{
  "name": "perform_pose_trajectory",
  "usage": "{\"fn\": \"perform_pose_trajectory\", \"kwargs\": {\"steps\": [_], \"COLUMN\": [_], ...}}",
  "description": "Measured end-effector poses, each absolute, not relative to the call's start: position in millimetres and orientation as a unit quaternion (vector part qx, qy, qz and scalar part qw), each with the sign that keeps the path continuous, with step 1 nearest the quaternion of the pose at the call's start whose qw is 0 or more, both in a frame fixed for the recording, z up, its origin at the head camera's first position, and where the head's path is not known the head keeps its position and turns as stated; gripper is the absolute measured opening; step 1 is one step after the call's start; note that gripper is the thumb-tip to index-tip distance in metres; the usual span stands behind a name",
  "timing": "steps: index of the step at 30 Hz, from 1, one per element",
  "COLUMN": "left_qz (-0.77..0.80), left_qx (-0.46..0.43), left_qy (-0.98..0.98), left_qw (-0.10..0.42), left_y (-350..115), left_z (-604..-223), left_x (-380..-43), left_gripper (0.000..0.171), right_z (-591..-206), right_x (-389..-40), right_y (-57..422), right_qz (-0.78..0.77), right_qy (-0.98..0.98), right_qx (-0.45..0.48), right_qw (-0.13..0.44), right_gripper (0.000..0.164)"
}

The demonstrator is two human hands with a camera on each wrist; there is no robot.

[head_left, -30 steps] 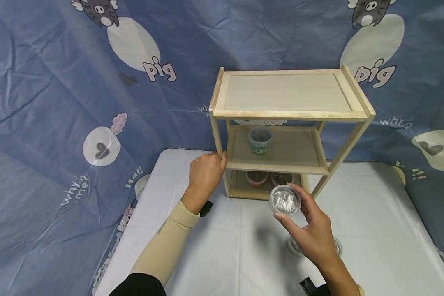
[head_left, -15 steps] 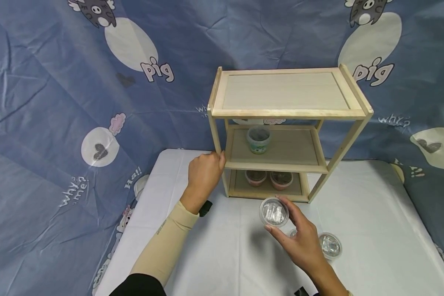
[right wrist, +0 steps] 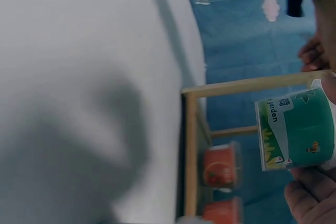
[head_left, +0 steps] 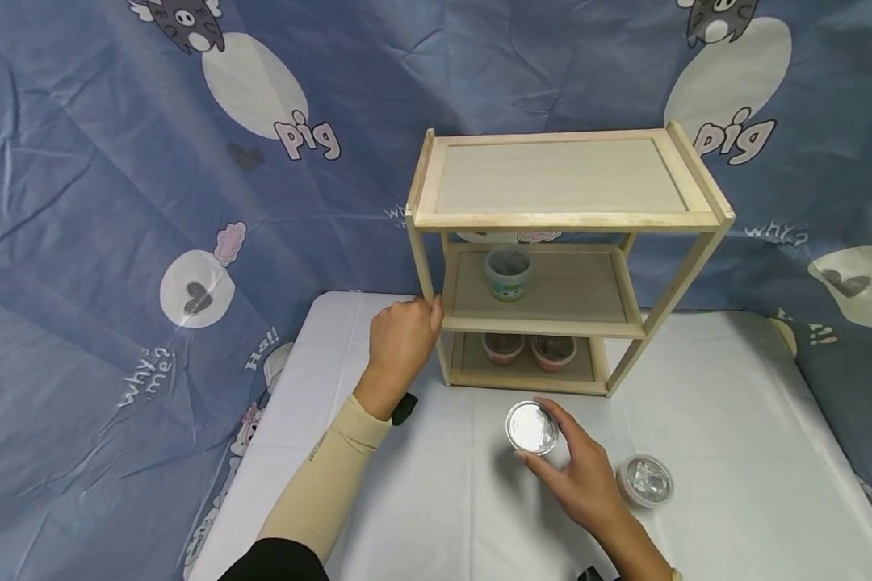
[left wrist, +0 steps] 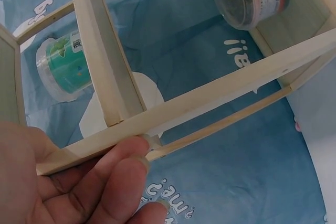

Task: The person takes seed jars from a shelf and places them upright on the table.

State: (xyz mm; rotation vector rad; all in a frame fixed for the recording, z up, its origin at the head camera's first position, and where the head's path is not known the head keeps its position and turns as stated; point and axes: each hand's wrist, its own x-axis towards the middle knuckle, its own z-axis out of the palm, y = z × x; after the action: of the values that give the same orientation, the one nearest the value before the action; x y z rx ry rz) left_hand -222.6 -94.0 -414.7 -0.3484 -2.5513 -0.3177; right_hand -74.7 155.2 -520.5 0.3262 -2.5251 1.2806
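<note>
My left hand (head_left: 403, 343) grips the left front post of a small three-tier wooden shelf (head_left: 567, 222); in the left wrist view its fingers curl round the pale wood. My right hand (head_left: 584, 480) holds a round clear-lidded plastic tub (head_left: 532, 428) between thumb and fingers, above the white cloth in front of the shelf. The right wrist view shows a green label (right wrist: 299, 129) with a bee on this tub. Another green-labelled tub (head_left: 509, 278) stands on the middle tier. Two red-labelled tubs, one at left (head_left: 503, 347) and one at right (head_left: 554, 352), stand on the bottom tier.
One more clear-lidded tub (head_left: 647, 481) rests on the white-covered table (head_left: 727, 420), right of my right hand. Blue printed fabric (head_left: 378, 97) hangs behind the shelf and along the left side. The top tier (head_left: 552, 181) has raised side rails.
My right hand has drawn the tub left and toward me, away from the shelf, and its lid now catches the light. The left hand stays on the post.
</note>
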Motion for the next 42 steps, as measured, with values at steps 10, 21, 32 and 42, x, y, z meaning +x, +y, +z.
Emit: {"fn": "perform_pose_trajectory", "kwargs": {"steps": [10, 21, 32, 42], "left_qz": [-0.116, -0.121, -0.126, -0.126], "left_qx": [-0.133, -0.130, -0.129, -0.129], "left_qy": [-0.946, -0.945, -0.944, -0.943], "left_qw": [0.273, 0.275, 0.277, 0.278], "left_y": [-93.7, -92.9, -92.7, -93.4], "left_z": [-414.3, -414.9, -412.9, -413.7], "left_x": [-222.3, -222.4, -222.1, -222.6], "left_gripper": [0.051, 0.050, 0.050, 0.049], "right_z": [-544.6, -568.5, -570.7, -578.5], "right_x": [-72.8, -70.4, -72.0, -71.9], "right_y": [157.5, 160.3, 159.4, 158.7], "right_qz": [0.397, 0.381, 0.364, 0.313], "right_qy": [-0.895, -0.900, -0.912, -0.922], "right_qx": [0.138, 0.144, 0.130, 0.160], "right_qw": [0.151, 0.153, 0.136, 0.160], "right_gripper": [0.081, 0.075, 0.080, 0.083]}}
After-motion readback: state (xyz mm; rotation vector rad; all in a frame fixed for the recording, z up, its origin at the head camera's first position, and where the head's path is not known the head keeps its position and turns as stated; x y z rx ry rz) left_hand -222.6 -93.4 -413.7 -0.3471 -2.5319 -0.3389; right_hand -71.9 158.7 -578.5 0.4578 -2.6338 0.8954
